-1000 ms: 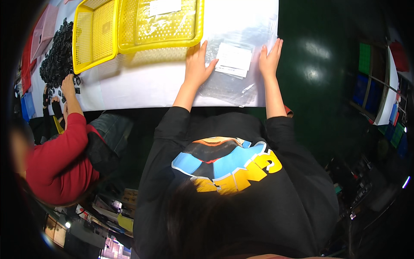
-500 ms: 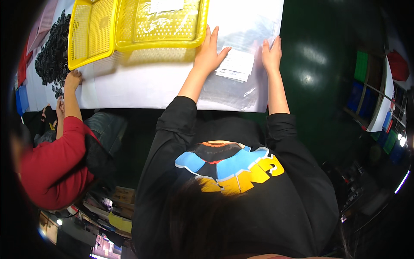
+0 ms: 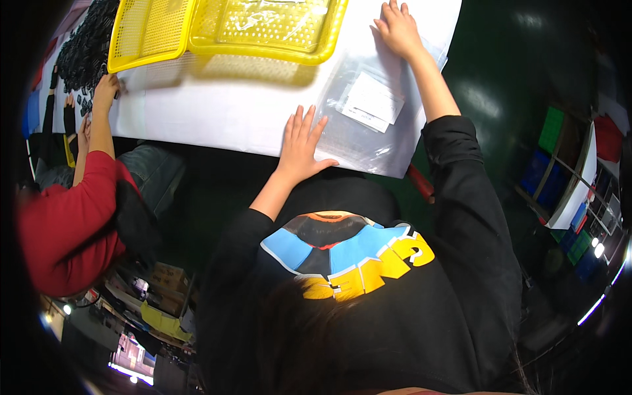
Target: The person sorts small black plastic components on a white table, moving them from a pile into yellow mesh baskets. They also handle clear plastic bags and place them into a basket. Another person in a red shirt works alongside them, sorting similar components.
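Plainly, left hand (image 3: 300, 149) spread near clear plastic (image 3: 361, 150); right hand (image 3: 399, 30) spread beyond white slips (image 3: 374, 99).

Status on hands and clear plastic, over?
Left hand open by near edge of clear plastic. Right hand open toward far end. White slips lying on top.

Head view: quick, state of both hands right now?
Left hand: open and spread, at the near edge of the white table, holding nothing.
Right hand: open, near the far end of the clear plastic bags, nothing visibly held.
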`<action>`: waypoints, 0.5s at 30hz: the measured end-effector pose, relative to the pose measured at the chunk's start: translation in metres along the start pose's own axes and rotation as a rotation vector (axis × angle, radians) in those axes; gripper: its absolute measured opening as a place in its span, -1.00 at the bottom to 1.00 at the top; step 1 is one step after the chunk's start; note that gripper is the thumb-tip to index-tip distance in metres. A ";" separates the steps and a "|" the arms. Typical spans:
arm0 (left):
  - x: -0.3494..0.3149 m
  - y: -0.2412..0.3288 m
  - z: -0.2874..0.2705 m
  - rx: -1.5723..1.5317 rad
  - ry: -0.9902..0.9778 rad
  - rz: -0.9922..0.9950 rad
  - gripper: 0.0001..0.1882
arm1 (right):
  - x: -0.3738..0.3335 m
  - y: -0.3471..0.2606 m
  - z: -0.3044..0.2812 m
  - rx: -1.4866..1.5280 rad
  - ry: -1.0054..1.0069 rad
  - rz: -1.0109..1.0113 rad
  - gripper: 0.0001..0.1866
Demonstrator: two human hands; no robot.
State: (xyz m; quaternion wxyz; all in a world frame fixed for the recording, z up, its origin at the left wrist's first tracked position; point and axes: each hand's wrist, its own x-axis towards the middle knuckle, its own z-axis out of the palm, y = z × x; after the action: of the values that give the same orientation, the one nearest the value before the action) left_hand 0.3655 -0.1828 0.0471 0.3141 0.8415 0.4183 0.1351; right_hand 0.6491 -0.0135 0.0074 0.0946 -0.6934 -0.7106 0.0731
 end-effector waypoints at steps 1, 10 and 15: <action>-0.009 -0.003 0.008 0.046 0.000 -0.022 -0.12 | -0.005 -0.003 0.011 -0.011 0.057 -0.034 -0.47; -0.004 -0.007 0.017 0.072 -0.035 -0.051 -0.16 | -0.015 -0.016 -0.008 -0.055 0.125 0.004 -0.37; -0.005 -0.001 -0.017 -0.044 -0.056 -0.072 -0.13 | -0.025 -0.012 -0.001 -0.086 -0.024 0.022 -0.35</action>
State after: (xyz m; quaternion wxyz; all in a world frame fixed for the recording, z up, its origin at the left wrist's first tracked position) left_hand 0.3536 -0.1794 0.0597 0.3489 0.8221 0.4365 0.1092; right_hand 0.6377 -0.0385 0.0102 0.0551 -0.7037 -0.7065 0.0518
